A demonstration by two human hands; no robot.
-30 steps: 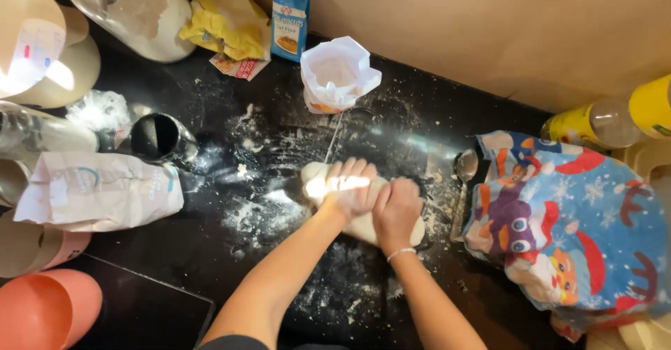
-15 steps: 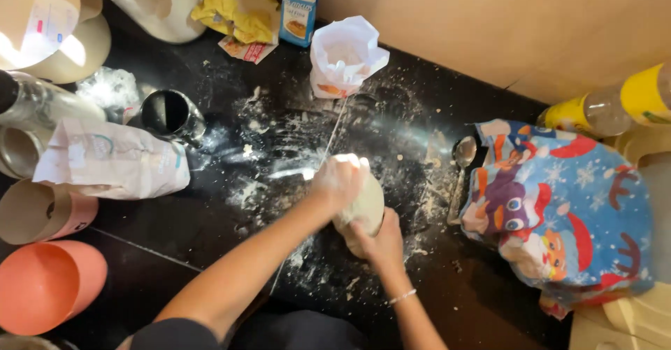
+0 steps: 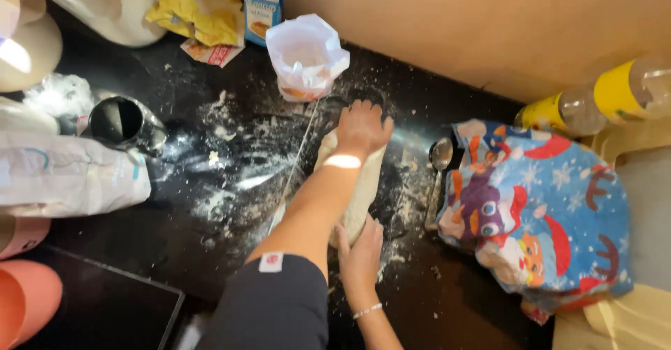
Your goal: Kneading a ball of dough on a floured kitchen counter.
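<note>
Left hand (image 3: 363, 128) flat, pushed dough (image 3: 360, 196) farther | right hand (image 3: 361, 252) flat, anchoring near end

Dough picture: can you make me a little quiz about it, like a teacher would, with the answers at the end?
1. True or false: the dough sits in a bowl.
2. The left hand presses which end of the dough: A the far end, B the near end?
3. Missing word: the spoon lies beside the colourful ____.

Key:
1. False. It lies on the floury black counter.
2. A.
3. Cloth.
</note>
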